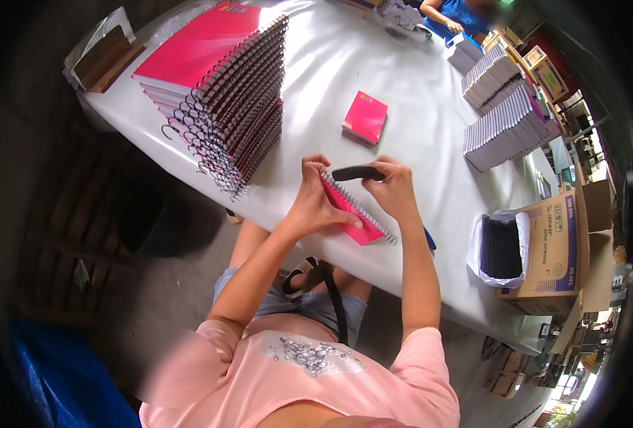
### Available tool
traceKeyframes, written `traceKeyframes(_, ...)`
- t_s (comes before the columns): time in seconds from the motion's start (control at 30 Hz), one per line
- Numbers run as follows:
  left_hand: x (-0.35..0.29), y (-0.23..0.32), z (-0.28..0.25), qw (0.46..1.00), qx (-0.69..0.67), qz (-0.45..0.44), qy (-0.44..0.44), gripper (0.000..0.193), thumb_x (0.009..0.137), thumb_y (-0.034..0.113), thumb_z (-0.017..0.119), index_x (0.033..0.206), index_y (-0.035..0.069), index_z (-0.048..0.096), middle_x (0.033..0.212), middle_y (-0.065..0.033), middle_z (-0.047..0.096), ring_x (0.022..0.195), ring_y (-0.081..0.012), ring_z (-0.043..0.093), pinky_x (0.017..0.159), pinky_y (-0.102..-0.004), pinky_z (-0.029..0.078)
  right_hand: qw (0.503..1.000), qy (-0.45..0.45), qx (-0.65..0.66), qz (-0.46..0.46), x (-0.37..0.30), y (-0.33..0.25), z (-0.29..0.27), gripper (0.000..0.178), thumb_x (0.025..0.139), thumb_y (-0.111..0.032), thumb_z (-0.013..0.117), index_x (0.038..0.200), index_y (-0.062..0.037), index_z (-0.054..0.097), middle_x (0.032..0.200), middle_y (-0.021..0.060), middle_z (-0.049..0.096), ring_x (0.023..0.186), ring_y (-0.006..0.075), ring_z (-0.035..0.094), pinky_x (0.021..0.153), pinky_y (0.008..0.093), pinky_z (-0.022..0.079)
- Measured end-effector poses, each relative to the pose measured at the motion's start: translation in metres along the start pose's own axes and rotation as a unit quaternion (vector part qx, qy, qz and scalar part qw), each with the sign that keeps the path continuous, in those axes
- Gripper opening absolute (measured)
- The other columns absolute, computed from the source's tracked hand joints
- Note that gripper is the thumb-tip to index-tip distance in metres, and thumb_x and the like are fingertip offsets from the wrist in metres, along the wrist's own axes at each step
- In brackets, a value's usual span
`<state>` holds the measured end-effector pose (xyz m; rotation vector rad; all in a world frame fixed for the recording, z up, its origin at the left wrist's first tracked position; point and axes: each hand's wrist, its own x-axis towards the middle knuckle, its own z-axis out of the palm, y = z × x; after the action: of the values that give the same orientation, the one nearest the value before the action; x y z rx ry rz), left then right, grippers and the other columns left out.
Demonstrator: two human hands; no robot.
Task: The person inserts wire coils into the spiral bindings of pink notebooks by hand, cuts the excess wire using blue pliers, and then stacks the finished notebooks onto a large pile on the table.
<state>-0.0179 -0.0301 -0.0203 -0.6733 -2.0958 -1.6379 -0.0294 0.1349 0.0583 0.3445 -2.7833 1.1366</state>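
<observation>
My left hand [311, 203] grips a small pink spiral notebook [356, 222] near the table's front edge, thumb across its cover. The notebook is tilted, and its wire coil [363, 210] runs along the upper right side. My right hand [395, 184] is closed on a curved black tool [358, 173], whose tip lies close to the coil's upper end. What kind of tool it is, I cannot tell. Beyond my hands lies a small stack of pink-covered pads [365, 118] on the white table cover.
A tall stack of pink spiral notebooks [238, 107] stands left. On the right are a carton [548, 246] and a bag of black coils [500, 248]. Several rows of white-paged books [505, 128] stand farther back, near another person [459, 20]. A blue object [430, 240] lies beside my right forearm.
</observation>
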Motion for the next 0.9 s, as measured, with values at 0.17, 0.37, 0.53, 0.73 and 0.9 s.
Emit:
traceKeyframes(0.17,-0.006,0.003,-0.004,0.981,-0.156,-0.116,0.003,0.059,0.07,0.023,0.08,0.102,0.004,0.034,0.099,-0.0068,0.038,0.091,-0.0161,0.04,0.085,-0.0278,0.038,0.958,0.213,-0.194,0.011,-0.029,0.061,-0.05,0.043,0.072,-0.007,0.067,0.114,-0.0068,0.061,0.11,0.0139,0.06,0.104,0.0305,0.055,0.091,0.0371,0.043)
traceKeyframes(0.37,-0.013,0.023,-0.01,0.918,-0.298,-0.208,0.159,0.053,0.074,-0.003,0.073,0.119,0.004,0.046,0.093,-0.0038,0.06,0.083,-0.0094,0.058,0.075,-0.0229,0.05,0.882,0.083,-0.415,0.206,-0.152,0.05,-0.003,0.073,0.082,-0.041,0.063,0.142,-0.0129,0.032,0.133,0.0177,0.039,0.122,0.0375,0.038,0.098,0.049,0.033)
traceKeyframes(0.53,-0.011,0.053,-0.008,0.946,-0.229,-0.138,0.182,0.077,0.073,-0.004,0.073,0.136,0.004,0.029,0.087,-0.0086,0.064,0.081,-0.0141,0.062,0.08,-0.0267,0.049,0.905,0.181,-0.372,0.103,-0.17,0.042,0.013,0.056,0.097,-0.033,0.041,0.145,-0.0134,0.022,0.114,0.0147,0.046,0.099,0.0276,0.046,0.084,0.0389,0.04)
traceKeyframes(0.73,-0.009,0.064,-0.01,0.975,-0.11,-0.022,0.191,0.08,0.076,0.002,0.071,0.14,0.001,0.023,0.088,-0.0101,0.069,0.083,-0.0153,0.061,0.077,-0.0278,0.047,0.781,0.09,0.617,0.028,-0.139,-0.034,0.013,0.072,0.09,-0.04,0.056,0.145,-0.0124,0.02,0.104,0.0015,0.044,0.084,0.0106,0.043,0.075,0.0245,0.039)
traceKeyframes(0.9,-0.007,0.064,-0.013,0.973,-0.06,0.034,0.219,0.082,0.078,0.0,0.069,0.141,-0.001,0.017,0.093,-0.0119,0.069,0.082,-0.0155,0.06,0.077,-0.0269,0.047,0.994,0.105,0.037,-0.011,-0.114,-0.072,0.004,0.061,0.078,-0.016,0.064,0.134,-0.0087,0.041,0.111,0.0142,0.047,0.104,0.0295,0.045,0.094,0.0393,0.032)
